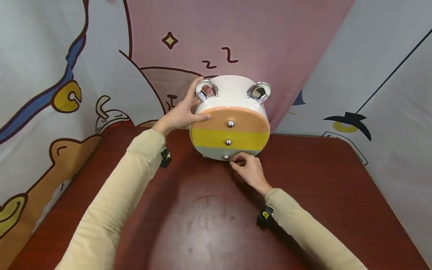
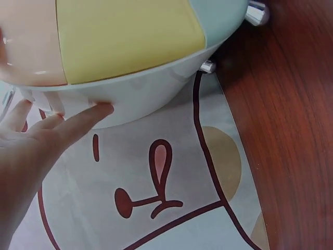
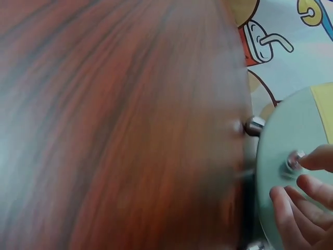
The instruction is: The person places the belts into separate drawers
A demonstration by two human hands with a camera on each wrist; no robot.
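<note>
A round white cabinet [image 1: 233,88] with two chrome ring ears stands at the back of the table. Its front has three drawers: orange [image 1: 233,116], yellow [image 1: 236,137] and pale green [image 1: 216,152], each with a chrome knob. My left hand [image 1: 182,112] lies flat on the cabinet's left side with straight fingers, as the left wrist view shows on the white wall [image 2: 140,99]. My right hand [image 1: 248,170] is at the bottom drawer and pinches its knob [image 3: 293,162] with curled fingertips [image 3: 317,156]. All three drawers look closed.
The dark red wooden table [image 1: 202,217] stretches out in front of the cabinet. Cartoon-printed cloth [image 1: 67,75] hangs close behind and on both sides. Short chrome feet [image 3: 254,126] hold the cabinet just off the tabletop.
</note>
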